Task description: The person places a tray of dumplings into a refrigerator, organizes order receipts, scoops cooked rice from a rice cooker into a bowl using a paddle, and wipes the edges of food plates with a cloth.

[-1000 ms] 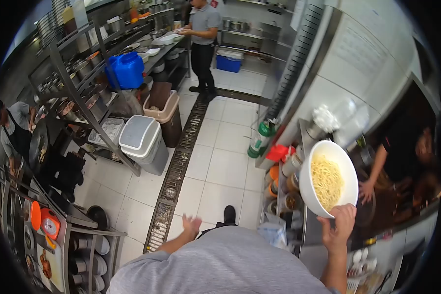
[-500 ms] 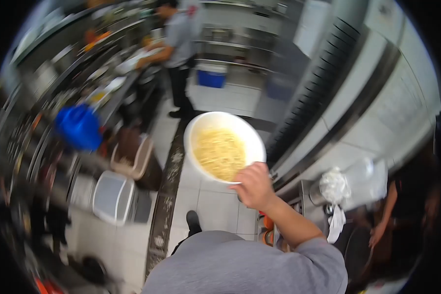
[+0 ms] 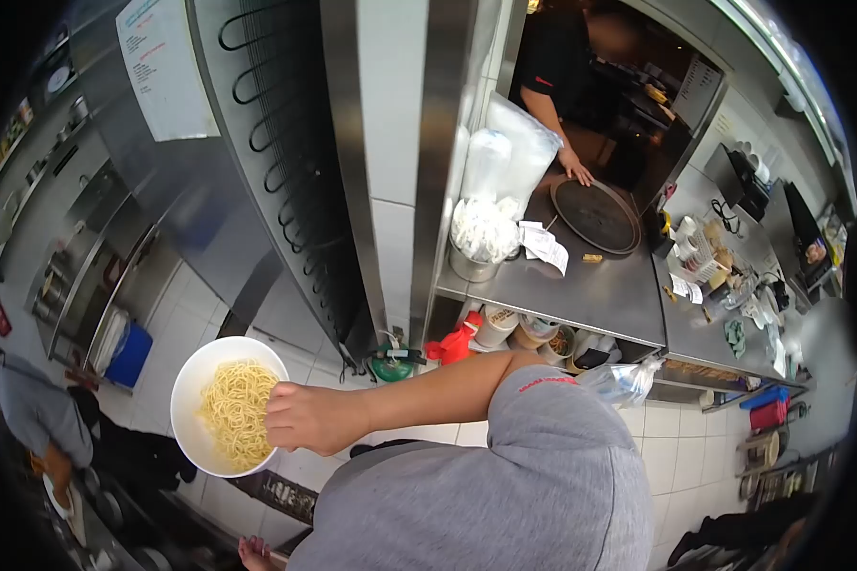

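Observation:
My right hand is closed on the rim of a white bowl, held out over the floor at the left of the view. Pale yellow noodles lie in the bowl, heaped toward the side near my fingers. Only a small part of my left hand shows at the bottom edge, low and away from the bowl; its fingers are too little in view to read.
A steel counter holds a round dark tray, receipts and a metal pot. Behind it a person's hand touches the tray. Another person stands at the left. A blue bin is on the floor.
The view has swung right, toward the counter. My right hand has carried the bowl across to the left side of the view. My left hand shows again at the bottom edge.

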The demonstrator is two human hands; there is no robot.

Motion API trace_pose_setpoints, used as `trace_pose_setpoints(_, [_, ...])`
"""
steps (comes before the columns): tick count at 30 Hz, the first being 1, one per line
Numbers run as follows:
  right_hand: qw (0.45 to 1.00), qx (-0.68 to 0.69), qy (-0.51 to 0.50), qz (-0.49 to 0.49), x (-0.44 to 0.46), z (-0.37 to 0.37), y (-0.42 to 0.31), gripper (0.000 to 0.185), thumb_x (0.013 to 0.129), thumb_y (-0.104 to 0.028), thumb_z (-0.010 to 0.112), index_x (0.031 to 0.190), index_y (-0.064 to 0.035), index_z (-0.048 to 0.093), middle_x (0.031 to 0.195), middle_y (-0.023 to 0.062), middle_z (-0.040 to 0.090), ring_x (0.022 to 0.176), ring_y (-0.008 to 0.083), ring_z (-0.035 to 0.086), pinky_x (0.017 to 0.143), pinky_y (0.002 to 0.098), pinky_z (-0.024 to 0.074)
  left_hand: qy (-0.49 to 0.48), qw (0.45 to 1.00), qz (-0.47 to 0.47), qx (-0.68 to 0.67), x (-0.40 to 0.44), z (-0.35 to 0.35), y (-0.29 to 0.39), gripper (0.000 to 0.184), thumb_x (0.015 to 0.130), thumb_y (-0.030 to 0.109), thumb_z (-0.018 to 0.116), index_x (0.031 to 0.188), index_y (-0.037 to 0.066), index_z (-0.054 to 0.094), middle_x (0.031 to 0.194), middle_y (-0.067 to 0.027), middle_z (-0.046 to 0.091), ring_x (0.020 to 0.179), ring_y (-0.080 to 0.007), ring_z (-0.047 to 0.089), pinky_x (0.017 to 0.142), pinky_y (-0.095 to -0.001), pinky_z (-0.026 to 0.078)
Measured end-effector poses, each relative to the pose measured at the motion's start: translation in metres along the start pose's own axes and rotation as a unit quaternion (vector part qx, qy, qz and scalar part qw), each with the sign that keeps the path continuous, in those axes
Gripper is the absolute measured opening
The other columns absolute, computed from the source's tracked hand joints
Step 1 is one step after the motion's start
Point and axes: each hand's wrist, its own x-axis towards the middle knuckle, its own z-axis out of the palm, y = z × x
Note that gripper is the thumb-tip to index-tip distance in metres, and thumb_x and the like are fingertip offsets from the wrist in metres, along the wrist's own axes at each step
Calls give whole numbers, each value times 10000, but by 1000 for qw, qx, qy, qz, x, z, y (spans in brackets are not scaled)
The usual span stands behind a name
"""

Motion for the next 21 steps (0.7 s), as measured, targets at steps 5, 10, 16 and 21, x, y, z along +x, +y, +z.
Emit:
trace_pose_setpoints(5, [998, -30, -24, 41, 45, 28, 53, 201, 687, -129, 688, 813, -74, 541, 824, 59, 543, 857, 244, 523, 845, 372, 359, -65, 990, -65, 108, 126, -41, -62, 435, 943, 371, 553, 1091, -33, 617, 977, -117, 659, 862, -193, 603, 791, -328, 486])
trace_pose_setpoints(10, [994, -79, -17, 70, 82, 61, 74, 172, 687, -109, 670, 804, -71, 550, 827, 58, 555, 849, 236, 527, 843, 365, 357, -68, 985, -116, 111, 165, -39, -18, 376, 945, 375, 536, 1016, 11, 600, 885, -84, 603, 775, -177, 564, 707, -333, 453])
trace_pose_setpoints(16, [975, -168, -11, 144, 119, 119, 48, 123, 728, -99, 618, 834, -75, 561, 811, 51, 537, 854, 226, 520, 833, 352, 348, -131, 979, -79, 137, 257, -81, 57, 322, 947, 379, 517, 925, 64, 579, 773, -43, 535, 670, -159, 517, 606, -338, 413])
trace_pose_setpoints(21, [965, -186, -11, 183, 168, 178, 16, 146, 715, -104, 643, 837, -80, 567, 814, 42, 542, 851, 211, 522, 835, 348, 348, -167, 979, -25, 110, 325, -146, 113, 298, 948, 383, 500, 850, 108, 562, 680, -10, 479, 583, -143, 478, 523, -342, 379])
